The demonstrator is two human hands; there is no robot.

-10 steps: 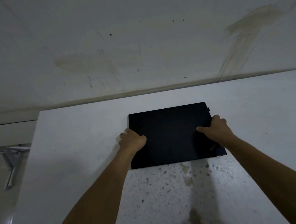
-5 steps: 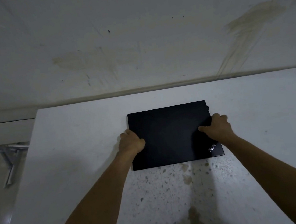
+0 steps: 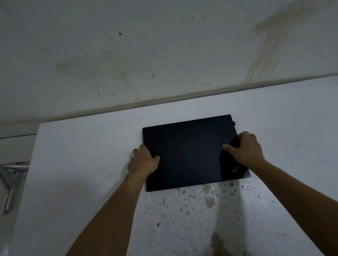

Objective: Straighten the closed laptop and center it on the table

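Note:
A closed black laptop (image 3: 189,152) lies flat on the white table (image 3: 81,178), its long edges nearly parallel to the table's far edge, tilted only slightly. A small logo shows at its near right corner. My left hand (image 3: 143,161) grips the laptop's left edge, thumb on the lid. My right hand (image 3: 244,150) grips the right edge the same way, thumb resting on top. Both forearms reach in from the bottom of the view.
The table's far edge meets a stained white wall (image 3: 156,56). Its left edge drops off to the floor, where a metal frame (image 3: 5,182) stands. Brown stains and specks (image 3: 211,202) mark the tabletop in front of the laptop.
The laptop has slid and turned slightly under both hands, its near edge now closer to level. Both hands keep their grip on its sides.

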